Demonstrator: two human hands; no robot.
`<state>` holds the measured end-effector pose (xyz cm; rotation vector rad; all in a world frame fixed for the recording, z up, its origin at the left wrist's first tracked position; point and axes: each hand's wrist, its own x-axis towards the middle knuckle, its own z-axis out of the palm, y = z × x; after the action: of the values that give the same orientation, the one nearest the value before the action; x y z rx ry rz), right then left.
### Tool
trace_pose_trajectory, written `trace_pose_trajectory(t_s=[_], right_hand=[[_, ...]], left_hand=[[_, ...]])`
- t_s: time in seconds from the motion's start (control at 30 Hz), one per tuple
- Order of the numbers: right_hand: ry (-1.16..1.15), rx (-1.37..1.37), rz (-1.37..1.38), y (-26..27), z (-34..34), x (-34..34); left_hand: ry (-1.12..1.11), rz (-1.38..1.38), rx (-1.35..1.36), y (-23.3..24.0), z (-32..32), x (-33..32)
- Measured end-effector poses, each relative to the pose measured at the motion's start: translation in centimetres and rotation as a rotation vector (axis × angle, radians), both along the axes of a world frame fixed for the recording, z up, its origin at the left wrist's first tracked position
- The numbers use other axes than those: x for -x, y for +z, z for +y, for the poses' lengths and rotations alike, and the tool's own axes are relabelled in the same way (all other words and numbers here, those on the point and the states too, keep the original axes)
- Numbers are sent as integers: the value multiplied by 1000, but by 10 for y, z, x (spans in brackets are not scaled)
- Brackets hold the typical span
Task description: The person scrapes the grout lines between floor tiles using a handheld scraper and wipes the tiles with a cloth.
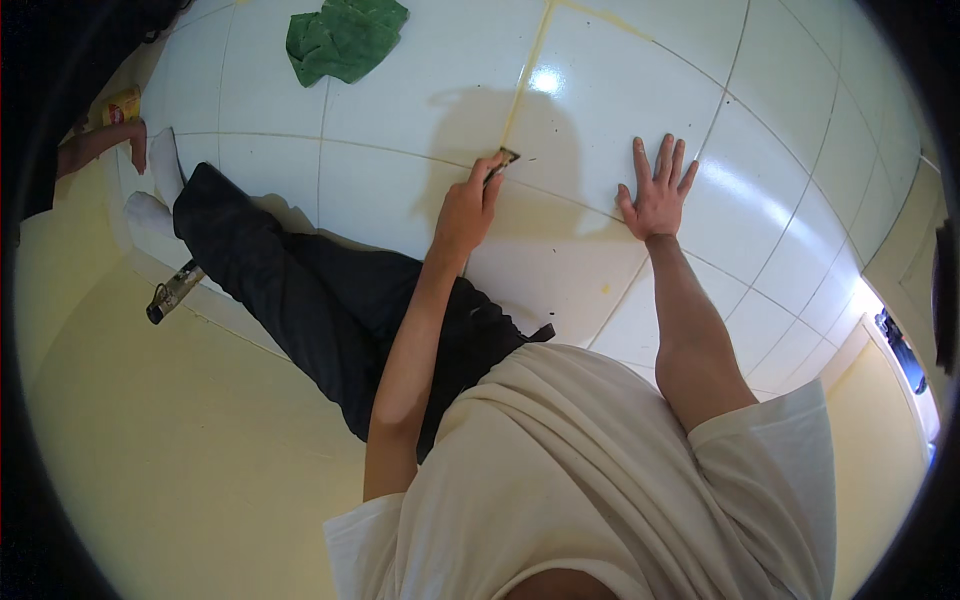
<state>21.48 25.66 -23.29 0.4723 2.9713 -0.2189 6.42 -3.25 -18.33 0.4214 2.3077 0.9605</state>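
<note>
My left hand (466,210) grips a small dark, metallic hand tool (501,163), possibly a scraper. Its tip is at the lower end of a yellow-filled grout line (526,75) between white floor tiles (427,90). The fingers hide most of this tool. To the right, my right hand (658,202) rests palm down on a tile with its fingers spread, holding nothing. Small dark crumbs lie scattered on the tiles around both hands. A yellow spot (605,288) marks the tile nearer to my body.
A crumpled green cloth (345,37) lies at the far left. My legs in black trousers (300,277) stretch left along a cream wall (187,420). Beyond my socks are another person's hand (137,146) and a yellow container (121,106). A worn tool (176,291) sits by the wall.
</note>
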Motion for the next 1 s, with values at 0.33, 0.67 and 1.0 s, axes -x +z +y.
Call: trace_pose_trajectory(t_s=[0.33, 0.67, 1.0], right_hand=[[-6, 5, -1, 0, 2, -2], [-7, -9, -27, 0, 1, 1], [-5, 12, 8, -2, 3, -1]], left_hand=[[-2, -39, -69, 0, -7, 3], [99, -55, -199, -17, 10, 28], [195, -246, -153, -7, -14, -2]])
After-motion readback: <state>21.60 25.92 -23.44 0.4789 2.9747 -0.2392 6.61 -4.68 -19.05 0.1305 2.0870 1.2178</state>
